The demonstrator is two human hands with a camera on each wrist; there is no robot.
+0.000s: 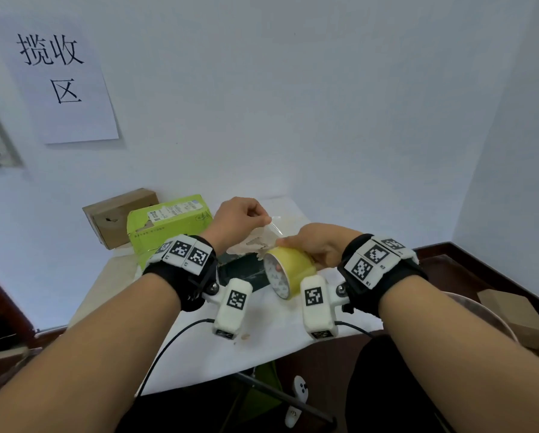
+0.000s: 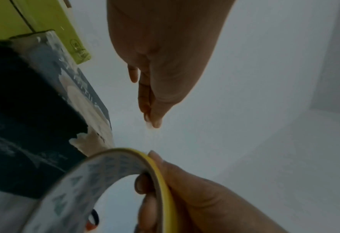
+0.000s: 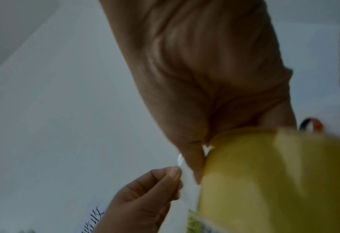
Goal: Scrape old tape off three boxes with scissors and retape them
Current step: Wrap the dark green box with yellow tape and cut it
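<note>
My right hand (image 1: 305,248) grips a yellow roll of tape (image 1: 293,270) by its rim, with a finger inside the core, above a dark box (image 1: 243,271) with torn pale patches. My left hand (image 1: 262,220) is raised above the roll and pinches the free end of the clear tape strip (image 1: 273,228) between thumb and fingertip. In the left wrist view the pinching fingertips (image 2: 153,121) are above the roll (image 2: 123,170). The right wrist view shows the roll (image 3: 274,181), the left hand (image 3: 145,198) and the shiny tape end (image 3: 180,159).
A green box (image 1: 168,226) and a brown cardboard box (image 1: 118,214) stand at the back left of the white table (image 1: 262,348). Scissors with an orange and black handle (image 3: 312,124) lie behind the roll. Another cardboard box (image 1: 515,317) sits low on the right.
</note>
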